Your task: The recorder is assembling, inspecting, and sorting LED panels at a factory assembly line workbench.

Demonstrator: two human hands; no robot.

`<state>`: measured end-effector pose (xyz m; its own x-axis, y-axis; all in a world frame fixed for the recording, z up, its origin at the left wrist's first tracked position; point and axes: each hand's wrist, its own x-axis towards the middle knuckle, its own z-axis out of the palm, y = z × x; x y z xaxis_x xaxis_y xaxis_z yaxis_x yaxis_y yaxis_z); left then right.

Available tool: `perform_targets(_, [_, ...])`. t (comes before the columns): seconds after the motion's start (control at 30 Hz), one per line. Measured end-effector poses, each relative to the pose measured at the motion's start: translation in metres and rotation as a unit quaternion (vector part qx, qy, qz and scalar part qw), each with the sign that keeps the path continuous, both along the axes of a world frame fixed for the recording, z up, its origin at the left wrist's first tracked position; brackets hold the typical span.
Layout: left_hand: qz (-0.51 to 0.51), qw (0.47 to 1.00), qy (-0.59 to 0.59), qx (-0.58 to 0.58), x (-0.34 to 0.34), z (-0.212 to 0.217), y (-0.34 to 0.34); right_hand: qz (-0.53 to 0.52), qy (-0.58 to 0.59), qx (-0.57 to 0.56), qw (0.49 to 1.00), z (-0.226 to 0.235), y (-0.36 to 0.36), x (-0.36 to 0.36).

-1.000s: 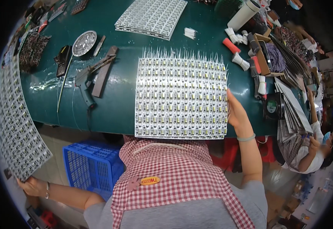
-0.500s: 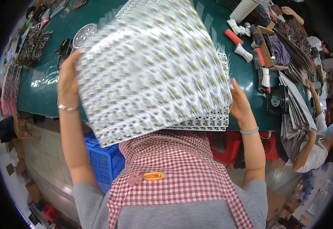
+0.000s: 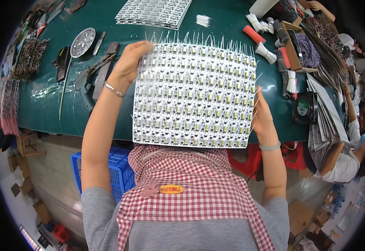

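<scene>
A white circuit board panel [image 3: 193, 98] with rows of small components faces up in front of me, at the front edge of the green table. Thin white wires stick out along its far edge and sides. My left hand [image 3: 131, 60] is closed on its far left corner, part of the fingers hidden by the panel. At the right edge, my right hand [image 3: 264, 117] holds the panel's side with the thumb pointing up; its other fingers are mostly hidden. Whether another panel lies beneath is not visible. A stack of similar panels [image 3: 153, 12] lies farther back.
Bundles of white wires [image 3: 266, 53], a box [image 3: 306, 71] and a black fan [image 3: 304, 109] sit to the right. A silver round dish [image 3: 83, 43] and tools [image 3: 84, 79] are at left. A blue crate [image 3: 124, 171] stands below; a co-worker [image 3: 345, 163] works at far right.
The tilted, blurred panel has come down and no longer shows separately above the wired one. My left hand has moved right and farther away; my right hand stays nearly in place.
</scene>
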<state>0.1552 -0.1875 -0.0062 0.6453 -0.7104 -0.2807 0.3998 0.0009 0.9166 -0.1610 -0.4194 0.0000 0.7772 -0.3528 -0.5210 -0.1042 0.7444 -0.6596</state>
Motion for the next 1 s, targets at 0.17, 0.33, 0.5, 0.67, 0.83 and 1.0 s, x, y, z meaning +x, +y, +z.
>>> perform_targets(0.17, [0.016, 0.999, -0.029, 0.024, 0.005, -0.001, 0.004, 0.053, -0.019, 0.065, 0.996, -0.01, -0.012, -0.008])
perform_targets(0.33, [0.013, 0.999, -0.042, 0.028, 0.005, -0.004, 0.006, 0.052, -0.028, 0.082, 0.995, -0.006, -0.01, -0.008])
perform_targets(0.5, [0.001, 0.973, -0.188, 0.132, 0.009, 0.004, 0.007, 0.041, -0.023, 0.039, 0.998, -0.012, -0.009, -0.011])
perform_targets(0.67, [0.044, 0.816, -0.461, 0.346, -0.011, 0.046, 0.01, 0.078, 0.052, -0.052, 0.994, -0.004, -0.008, -0.007])
perform_targets(0.83, [0.197, 0.787, -0.51, 0.286, -0.037, 0.039, 0.056, 0.078, 0.059, -0.046, 0.994, -0.003, -0.007, -0.004])
perform_targets(1.0, [0.063, 0.927, -0.179, 0.323, -0.092, 0.008, 0.094, 0.068, 0.062, -0.05, 0.994, -0.002, -0.002, -0.003])
